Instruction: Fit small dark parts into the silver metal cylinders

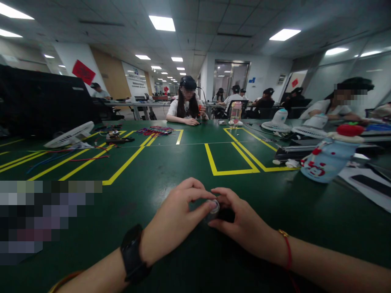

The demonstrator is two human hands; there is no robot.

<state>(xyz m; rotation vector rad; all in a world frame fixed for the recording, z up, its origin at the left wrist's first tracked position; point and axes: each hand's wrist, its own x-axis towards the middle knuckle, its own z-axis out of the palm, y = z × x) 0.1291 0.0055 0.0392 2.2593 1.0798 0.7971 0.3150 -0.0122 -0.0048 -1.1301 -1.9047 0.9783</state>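
Your left hand [175,219] and right hand [244,226] meet fingertip to fingertip, both pinching a small round silvery part [214,207] just above the green table [152,195]. Bare tabletop lies all around; yellow tape lines [232,171] run ahead, a blue bottle [328,158] stands well right.

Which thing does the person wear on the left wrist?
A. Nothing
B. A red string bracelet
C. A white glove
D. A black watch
D. A black watch sits on the wrist behind the left hand, while the red string bracelet is on the wrist of the right hand; both hands pinch a small round part over the green table.
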